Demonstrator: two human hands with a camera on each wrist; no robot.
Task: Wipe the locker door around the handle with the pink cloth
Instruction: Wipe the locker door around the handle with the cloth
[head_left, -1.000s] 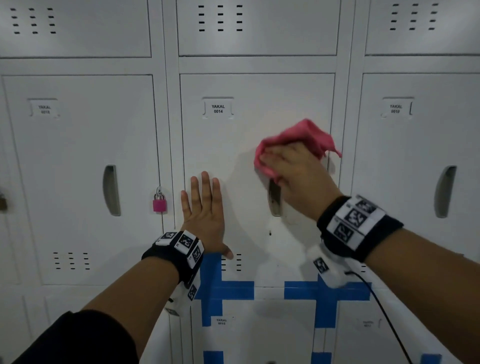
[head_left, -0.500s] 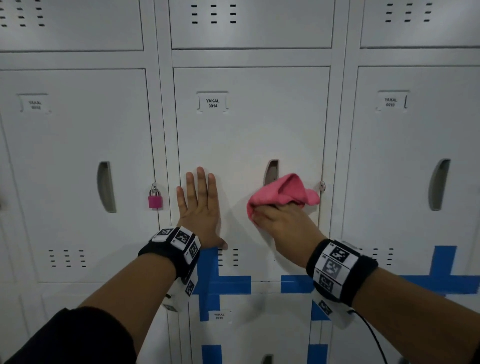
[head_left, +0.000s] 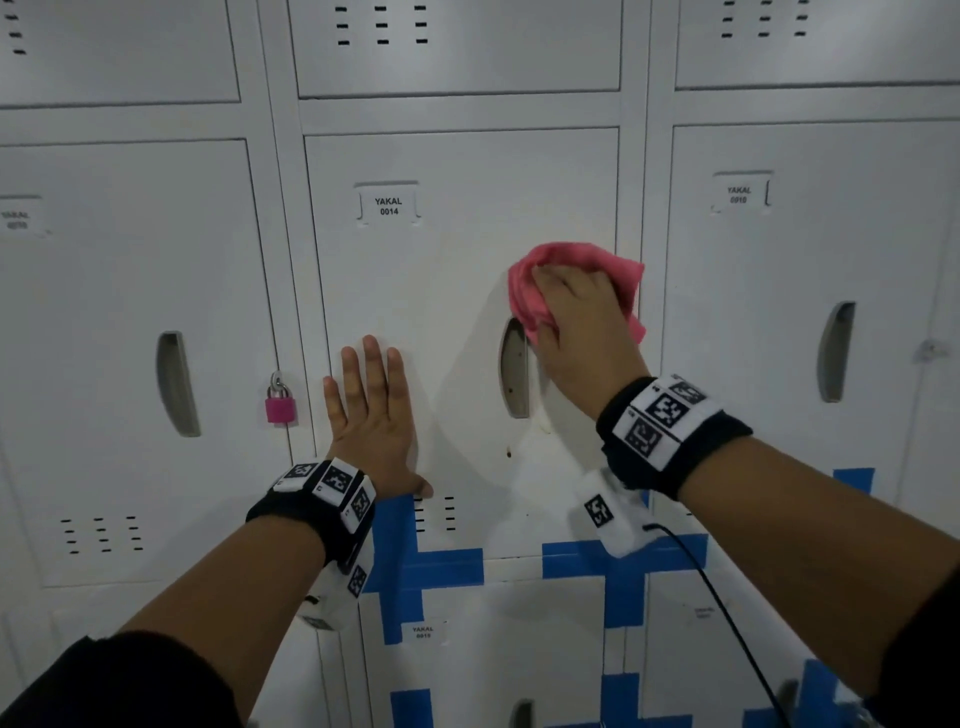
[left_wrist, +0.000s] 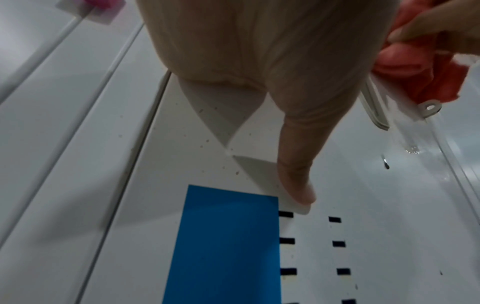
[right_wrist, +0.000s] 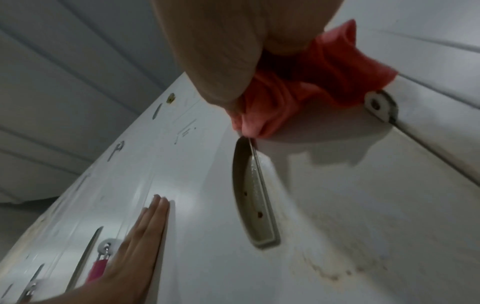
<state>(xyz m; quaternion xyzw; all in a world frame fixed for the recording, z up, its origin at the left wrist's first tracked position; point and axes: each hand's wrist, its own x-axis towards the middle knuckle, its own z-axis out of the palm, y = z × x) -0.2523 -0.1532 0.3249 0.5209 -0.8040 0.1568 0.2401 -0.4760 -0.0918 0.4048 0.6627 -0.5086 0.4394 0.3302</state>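
Observation:
The white locker door (head_left: 457, 270) labelled YAKAL 0014 has a recessed vertical handle (head_left: 514, 369) at its right side. My right hand (head_left: 576, 317) grips the bunched pink cloth (head_left: 524, 291) and presses it on the door just above and to the right of the handle. In the right wrist view the pink cloth (right_wrist: 311, 82) sits at the top end of the handle (right_wrist: 252, 195). My left hand (head_left: 369, 395) lies flat on the door left of the handle, fingers straight and pointing up. The left wrist view shows its thumb (left_wrist: 296, 164) spread on the door.
A pink padlock (head_left: 280, 408) hangs on the locker to the left. Blue tape crosses (head_left: 415, 566) mark the doors below. A metal hasp (right_wrist: 376, 107) sticks out at the door's right edge, close to the cloth. A black cable (head_left: 727, 613) trails from my right wrist.
My right hand carried the cloth down beside the handle's lower part, then back up above the handle. The left hand stayed flat on the door.

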